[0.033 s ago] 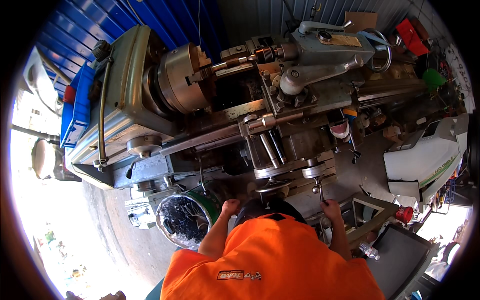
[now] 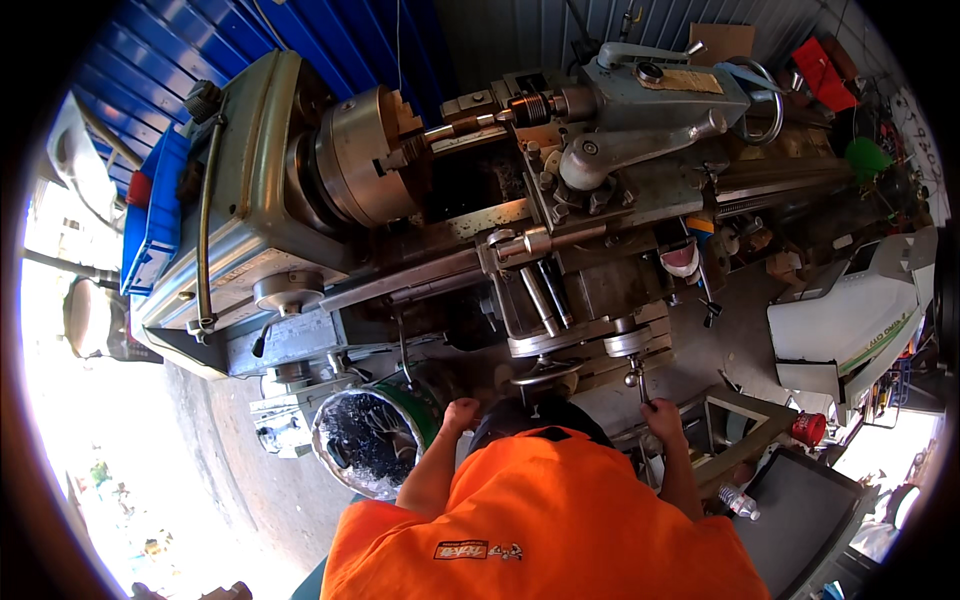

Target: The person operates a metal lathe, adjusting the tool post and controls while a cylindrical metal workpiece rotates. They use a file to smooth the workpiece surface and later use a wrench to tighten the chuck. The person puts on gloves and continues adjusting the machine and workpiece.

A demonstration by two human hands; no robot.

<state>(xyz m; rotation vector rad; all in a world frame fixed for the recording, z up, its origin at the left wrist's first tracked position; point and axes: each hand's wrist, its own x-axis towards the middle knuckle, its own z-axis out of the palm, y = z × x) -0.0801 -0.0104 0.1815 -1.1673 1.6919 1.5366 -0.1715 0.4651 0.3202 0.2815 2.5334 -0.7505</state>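
Gripping the crank handle [image 2: 640, 385] of the lathe's near handwheel [image 2: 628, 343], the right hand [image 2: 662, 418] seems mid-feed; the left hand [image 2: 460, 413] is clenched just left of the larger handwheel [image 2: 545, 375]. Next calls for steady cranking, watching the chuck [image 2: 365, 155] far left.

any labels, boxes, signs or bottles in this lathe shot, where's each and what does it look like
Label: tan rectangle on top of the grey tailstock.
Cardboard box: brown, against the back wall.
Red box: upper right, tilted.
Plastic bottle: clear, lying lower right.
Shirt patch: small pale strip on the orange shirt.
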